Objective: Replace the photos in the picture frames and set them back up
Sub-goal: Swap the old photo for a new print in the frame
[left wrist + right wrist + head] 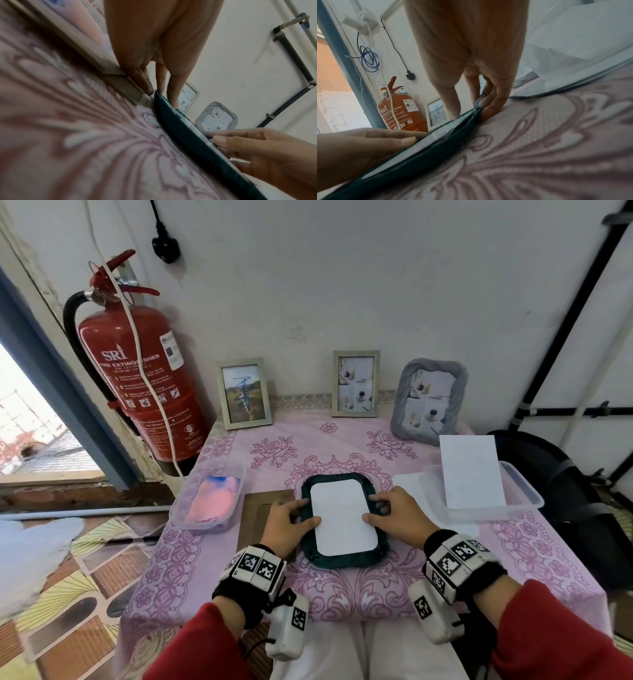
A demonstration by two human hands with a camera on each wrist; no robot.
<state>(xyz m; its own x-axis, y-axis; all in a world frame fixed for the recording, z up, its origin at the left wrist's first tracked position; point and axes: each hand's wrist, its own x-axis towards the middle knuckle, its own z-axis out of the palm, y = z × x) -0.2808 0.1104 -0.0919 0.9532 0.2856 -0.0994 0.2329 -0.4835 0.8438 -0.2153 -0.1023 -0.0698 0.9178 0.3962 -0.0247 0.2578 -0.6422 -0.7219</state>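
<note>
We have our left hand (291,517) on the left edge of the dark green frame (343,558) and our right hand (397,513) on its right edge, thumbs laid on the white sheet (342,517) while the curled fingers grip the frame's sides, as both wrist views show. We judge this hold steadies the frame, which lies face down on the desk (359,590) near us, and presses the sheet flat into its recess before the back goes on. Just left, partly under our left hand, lies a brown wooden board (263,499). Beyond it sits a clear tub of pink prints (212,501); right, another tub (527,491) holds a white sheet. Three frames (356,383) stand at the far wall.
</note>
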